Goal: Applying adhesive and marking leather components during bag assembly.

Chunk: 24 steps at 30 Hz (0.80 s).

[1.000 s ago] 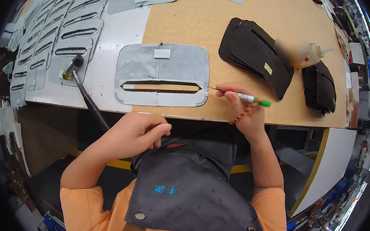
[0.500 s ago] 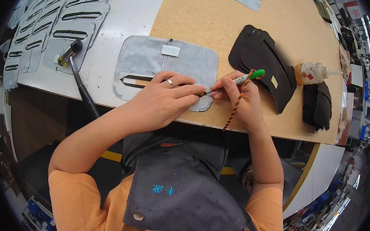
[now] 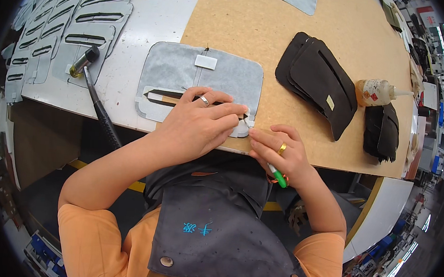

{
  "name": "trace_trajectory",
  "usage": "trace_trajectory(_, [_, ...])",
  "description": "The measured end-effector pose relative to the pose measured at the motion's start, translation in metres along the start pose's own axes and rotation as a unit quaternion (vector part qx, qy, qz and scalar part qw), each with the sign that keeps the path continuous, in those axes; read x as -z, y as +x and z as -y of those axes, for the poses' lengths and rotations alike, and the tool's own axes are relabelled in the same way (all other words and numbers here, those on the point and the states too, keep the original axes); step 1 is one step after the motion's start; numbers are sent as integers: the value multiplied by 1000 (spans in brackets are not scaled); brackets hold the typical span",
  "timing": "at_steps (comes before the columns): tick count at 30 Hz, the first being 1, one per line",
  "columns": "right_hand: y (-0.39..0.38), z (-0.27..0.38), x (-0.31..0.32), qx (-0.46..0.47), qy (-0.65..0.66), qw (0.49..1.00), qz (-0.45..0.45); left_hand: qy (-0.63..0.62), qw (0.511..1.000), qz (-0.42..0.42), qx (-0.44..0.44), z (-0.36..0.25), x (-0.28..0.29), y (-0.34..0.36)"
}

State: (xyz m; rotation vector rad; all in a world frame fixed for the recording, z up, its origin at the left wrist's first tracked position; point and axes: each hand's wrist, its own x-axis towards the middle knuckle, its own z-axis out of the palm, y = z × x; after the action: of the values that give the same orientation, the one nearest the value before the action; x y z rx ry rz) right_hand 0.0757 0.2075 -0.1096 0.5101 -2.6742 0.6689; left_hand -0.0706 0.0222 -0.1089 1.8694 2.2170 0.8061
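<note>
A light grey fabric panel (image 3: 173, 65) with rounded corners lies at the table's front edge. It has a white tab (image 3: 205, 61) and a long dark-edged slot (image 3: 158, 97). My left hand (image 3: 197, 119) rests on the slot's right part, fingers stretched out and pressing the panel; its thumb is hidden. At the panel's lower right corner, my right hand (image 3: 285, 156) grips a slim pen-shaped tool (image 3: 277, 174), white with a green end. That end points back toward me. A thin tip seems to reach the slot's right end beside my left fingertips. Its striped cord is mostly hidden.
On the left lies a hammer (image 3: 97, 99), its handle over the table edge. Rows of similar slotted panels (image 3: 99, 16) overlap behind it. Black pieces (image 3: 316, 75) are stacked at right, beside a glue bottle (image 3: 374, 92) and another dark stack (image 3: 381, 131).
My right hand has moved down toward me and turned over, so the tool's green end swings from pointing up and away to pointing toward me. My left hand stays nearly in place.
</note>
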Motion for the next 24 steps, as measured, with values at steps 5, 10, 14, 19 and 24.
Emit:
trace_trajectory(5, [-7, -1, -2, -43, 64, 996, -44, -21, 998, -26, 45, -6, -5, -1])
trace_trajectory(10, [-8, 1, -1, -120, 178, 970, -116, -29, 997, -26, 65, -9, -9, -2])
trace_trajectory(14, [-6, 2, -3, -142, 149, 975, -81, -15, 997, -37, 62, -11, -11, -3])
trace_trajectory(19, [-6, 3, -2, -158, 162, 971, -81, 0, 998, -31, 50, -16, -11, -6])
trace_trajectory(24, [1, 2, -3, -181, 228, 948, -129, -9, 998, -49, 45, -17, -16, -9])
